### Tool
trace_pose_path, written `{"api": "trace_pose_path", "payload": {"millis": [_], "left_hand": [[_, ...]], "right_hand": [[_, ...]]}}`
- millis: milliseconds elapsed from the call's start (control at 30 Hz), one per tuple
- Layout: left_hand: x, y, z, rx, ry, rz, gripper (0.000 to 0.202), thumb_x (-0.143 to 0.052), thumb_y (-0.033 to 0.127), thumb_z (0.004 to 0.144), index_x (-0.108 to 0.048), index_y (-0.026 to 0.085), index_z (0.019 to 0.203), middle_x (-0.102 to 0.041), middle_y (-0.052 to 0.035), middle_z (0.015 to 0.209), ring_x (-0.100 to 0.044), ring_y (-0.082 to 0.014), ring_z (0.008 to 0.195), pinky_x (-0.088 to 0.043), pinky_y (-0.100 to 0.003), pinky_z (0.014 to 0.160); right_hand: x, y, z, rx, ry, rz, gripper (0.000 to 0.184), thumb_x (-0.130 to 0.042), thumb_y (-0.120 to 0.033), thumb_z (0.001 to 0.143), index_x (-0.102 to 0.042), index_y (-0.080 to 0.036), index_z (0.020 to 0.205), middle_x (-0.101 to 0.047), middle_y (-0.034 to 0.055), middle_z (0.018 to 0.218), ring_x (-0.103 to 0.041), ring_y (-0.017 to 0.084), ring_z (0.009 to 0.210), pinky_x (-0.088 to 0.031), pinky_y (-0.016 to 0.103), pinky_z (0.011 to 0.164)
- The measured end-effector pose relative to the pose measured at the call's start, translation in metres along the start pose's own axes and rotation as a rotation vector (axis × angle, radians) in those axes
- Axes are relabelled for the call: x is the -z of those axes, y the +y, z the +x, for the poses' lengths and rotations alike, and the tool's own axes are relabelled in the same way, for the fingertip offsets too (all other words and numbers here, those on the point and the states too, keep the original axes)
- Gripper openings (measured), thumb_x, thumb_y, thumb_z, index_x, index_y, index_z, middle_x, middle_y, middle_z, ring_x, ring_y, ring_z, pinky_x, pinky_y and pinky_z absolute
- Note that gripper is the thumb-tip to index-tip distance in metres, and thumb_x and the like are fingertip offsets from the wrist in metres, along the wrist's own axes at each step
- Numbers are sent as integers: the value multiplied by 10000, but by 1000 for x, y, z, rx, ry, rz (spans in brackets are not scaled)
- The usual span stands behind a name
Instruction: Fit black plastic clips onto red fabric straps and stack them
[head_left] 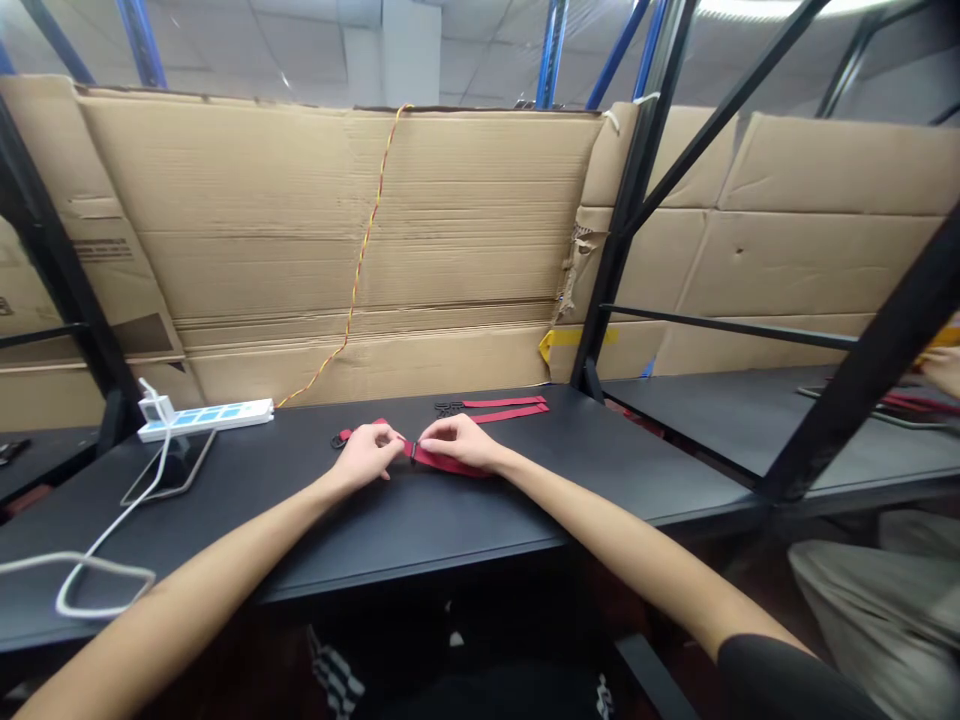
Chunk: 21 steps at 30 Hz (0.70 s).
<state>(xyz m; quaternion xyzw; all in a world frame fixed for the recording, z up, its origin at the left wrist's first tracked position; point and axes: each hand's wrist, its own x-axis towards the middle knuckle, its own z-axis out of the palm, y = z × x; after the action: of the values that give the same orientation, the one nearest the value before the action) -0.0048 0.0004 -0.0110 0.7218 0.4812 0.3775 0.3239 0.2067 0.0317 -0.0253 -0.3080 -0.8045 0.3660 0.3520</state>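
A red webbing strap [450,463] lies across the black tabletop between my hands, with a black slide buckle [413,452] on it. My left hand [367,453] pinches the strap just left of the slide. On the slide's other side, my right hand [459,443] grips the strap between thumb and fingers. A black ring-shaped piece [339,440] sits at the strap's left end, beyond my left hand. Behind my right hand lies a second red strap [510,408], folded double, with black buckle parts [450,407] at its left end.
At the back left, a white power strip [225,413] holds a plugged-in charger [157,408]; its white cable [112,525] loops over a phone-like slab [169,468]. Cardboard [465,220] walls the back. A black post [619,230] rises right. Another person's hand [943,368] shows far right.
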Motion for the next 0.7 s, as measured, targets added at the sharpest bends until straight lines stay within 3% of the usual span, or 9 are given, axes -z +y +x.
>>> {"api": "trace_pose_path", "payload": {"millis": [133, 200, 300, 433, 567, 633, 700], "left_hand": [[14, -10, 9, 42, 240, 97, 279, -583, 363, 729, -497, 167, 551, -599, -9, 529, -575, -140, 518, -382, -188, 384], [19, -12, 10, 59, 296, 43, 278, -570, 329, 724, -441, 172, 535, -624, -11, 544, -534, -111, 451, -357, -185, 379], [21, -9, 10, 53, 314, -98, 231, -542, 290, 729, -438, 167, 565, -699, -62, 732, -540, -96, 454, -373, -191, 376], [16, -3, 7, -48, 191, -117, 267, -582, 386, 759, -608, 126, 702, -687, -77, 742, -611, -146, 594, -496, -249, 505], [9, 0, 3, -184, 25, -53, 353, -655, 425, 731, -669, 142, 943, -711, -81, 923, -657, -194, 825, -526, -293, 719], [5, 0, 1, -160, -8, -49, 416, -676, 421, 716, -651, 143, 1026, -719, -74, 877, -665, -199, 797, -523, -301, 713], [1, -1, -1, -106, -26, -41, 402, -693, 413, 699, -667, 134, 988, -723, -69, 805, -669, -205, 754, -522, -303, 697]], "right_hand": [[8, 4, 0, -33, -2, -225, 345, -606, -465, 789, -705, -148, 883, -691, 61, 812, -600, 164, 710, -468, 285, 662], [14, 5, -2, -65, -49, -306, 396, -660, -503, 735, -703, -152, 913, -672, 56, 803, -584, 158, 701, -458, 275, 637], [23, 7, -3, -79, -121, -363, 476, -766, -489, 615, -694, -149, 940, -641, 46, 810, -565, 154, 713, -449, 263, 625], [25, 13, -2, -37, -133, -337, 425, -743, -461, 663, -684, -149, 945, -610, 22, 763, -535, 135, 671, -426, 251, 599], [15, 9, -2, 84, -43, -305, 437, -712, -484, 702, -667, -163, 994, -632, 25, 787, -546, 142, 687, -435, 257, 631], [8, 4, -3, 178, 2, -366, 429, -714, -502, 698, -675, -163, 959, -645, 34, 789, -559, 153, 698, -437, 269, 661], [2, -2, -5, 253, 6, -442, 437, -720, -521, 687, -684, -163, 934, -658, 43, 786, -575, 164, 700, -436, 276, 679]]}}
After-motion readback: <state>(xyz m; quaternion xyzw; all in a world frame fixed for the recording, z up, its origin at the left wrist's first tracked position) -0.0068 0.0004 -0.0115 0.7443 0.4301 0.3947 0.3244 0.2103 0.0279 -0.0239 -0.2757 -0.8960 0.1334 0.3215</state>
